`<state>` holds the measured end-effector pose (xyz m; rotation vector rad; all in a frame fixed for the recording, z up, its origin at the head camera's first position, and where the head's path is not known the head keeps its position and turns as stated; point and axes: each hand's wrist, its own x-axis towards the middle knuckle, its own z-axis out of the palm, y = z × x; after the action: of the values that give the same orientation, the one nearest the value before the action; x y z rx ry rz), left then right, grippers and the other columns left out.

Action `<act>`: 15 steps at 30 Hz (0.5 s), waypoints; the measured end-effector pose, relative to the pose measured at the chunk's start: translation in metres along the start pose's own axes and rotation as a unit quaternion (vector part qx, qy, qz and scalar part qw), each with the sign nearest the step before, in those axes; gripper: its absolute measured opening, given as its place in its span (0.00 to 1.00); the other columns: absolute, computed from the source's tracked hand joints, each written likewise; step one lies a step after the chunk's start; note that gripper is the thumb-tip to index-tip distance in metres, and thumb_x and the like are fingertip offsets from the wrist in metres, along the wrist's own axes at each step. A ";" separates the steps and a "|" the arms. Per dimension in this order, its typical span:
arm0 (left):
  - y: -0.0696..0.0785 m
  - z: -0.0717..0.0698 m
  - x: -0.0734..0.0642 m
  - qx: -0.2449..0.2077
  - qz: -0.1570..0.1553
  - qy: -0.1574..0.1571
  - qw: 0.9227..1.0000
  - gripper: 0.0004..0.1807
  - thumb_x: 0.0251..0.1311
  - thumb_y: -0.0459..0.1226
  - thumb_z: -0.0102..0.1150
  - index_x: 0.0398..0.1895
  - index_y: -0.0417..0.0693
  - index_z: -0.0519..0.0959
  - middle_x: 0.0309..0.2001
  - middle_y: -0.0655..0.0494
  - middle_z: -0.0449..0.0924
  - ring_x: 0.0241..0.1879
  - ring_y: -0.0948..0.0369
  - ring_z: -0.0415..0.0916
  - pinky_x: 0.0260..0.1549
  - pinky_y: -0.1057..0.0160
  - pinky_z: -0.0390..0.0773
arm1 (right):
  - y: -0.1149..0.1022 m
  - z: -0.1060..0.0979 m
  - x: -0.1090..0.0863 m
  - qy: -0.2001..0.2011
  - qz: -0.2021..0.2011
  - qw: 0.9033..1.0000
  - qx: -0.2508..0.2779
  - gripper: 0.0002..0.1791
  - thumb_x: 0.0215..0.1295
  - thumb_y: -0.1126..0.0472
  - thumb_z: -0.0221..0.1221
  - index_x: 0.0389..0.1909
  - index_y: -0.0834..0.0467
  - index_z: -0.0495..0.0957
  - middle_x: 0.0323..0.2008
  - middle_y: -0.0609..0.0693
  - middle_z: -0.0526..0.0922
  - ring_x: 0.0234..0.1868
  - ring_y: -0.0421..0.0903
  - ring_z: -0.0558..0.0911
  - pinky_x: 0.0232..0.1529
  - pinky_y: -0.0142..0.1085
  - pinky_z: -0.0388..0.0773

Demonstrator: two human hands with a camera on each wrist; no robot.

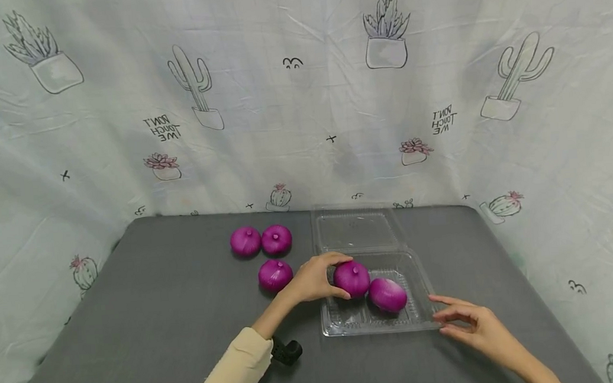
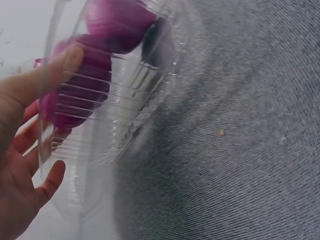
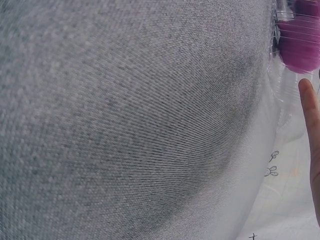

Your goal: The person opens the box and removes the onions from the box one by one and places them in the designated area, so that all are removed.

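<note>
The left hand (image 1: 315, 279) curves in a grip, fingers (image 1: 336, 257) on the far side and thumb (image 1: 340, 293) on the near side, its bare wrist (image 1: 274, 317) leading back into a cream cloth sleeve (image 1: 236, 367). Well apart to its right, the right hand (image 1: 475, 325) is loosely spread, one finger (image 1: 450, 300) reaching straight toward the left hand, the bare forearm (image 1: 531, 367) angling back behind it.

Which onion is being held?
The left onion of the two in the clear container, as the head view shows: the left hand grips it, while no other onion is held.
</note>
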<state>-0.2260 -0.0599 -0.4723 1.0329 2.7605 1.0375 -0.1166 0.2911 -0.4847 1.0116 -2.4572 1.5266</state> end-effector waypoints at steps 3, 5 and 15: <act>-0.001 -0.005 0.000 -0.032 0.004 0.017 0.999 0.41 0.41 0.48 0.78 0.62 0.51 0.74 0.61 0.56 0.73 0.60 0.58 0.71 0.56 0.51 0.72 | -0.001 -0.001 0.001 0.002 0.004 1.000 -0.006 0.14 0.53 0.78 0.63 0.42 0.69 0.80 0.62 0.46 0.74 0.42 0.43 0.83 0.39 0.31 0.81; 0.001 -0.008 -0.001 -0.052 0.004 0.030 0.998 0.40 0.41 0.47 0.78 0.62 0.51 0.74 0.60 0.56 0.74 0.58 0.59 0.72 0.55 0.52 0.72 | -0.002 -0.002 0.001 0.005 0.007 1.000 -0.009 0.14 0.53 0.78 0.63 0.42 0.69 0.80 0.61 0.45 0.74 0.42 0.43 0.83 0.39 0.31 0.81; 0.007 -0.011 -0.012 -0.249 0.007 0.080 0.965 0.37 0.45 0.36 0.76 0.58 0.45 0.67 0.59 0.51 0.70 0.60 0.55 0.71 0.56 0.58 0.73 | -0.003 0.002 -0.002 0.002 -0.001 1.000 0.001 0.14 0.53 0.78 0.63 0.42 0.70 0.80 0.62 0.45 0.74 0.42 0.43 0.83 0.39 0.31 0.81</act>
<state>-0.2151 -0.0697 -0.4627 0.9202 2.3866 1.7614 -0.1125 0.2895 -0.4839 1.0087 -2.4519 1.5291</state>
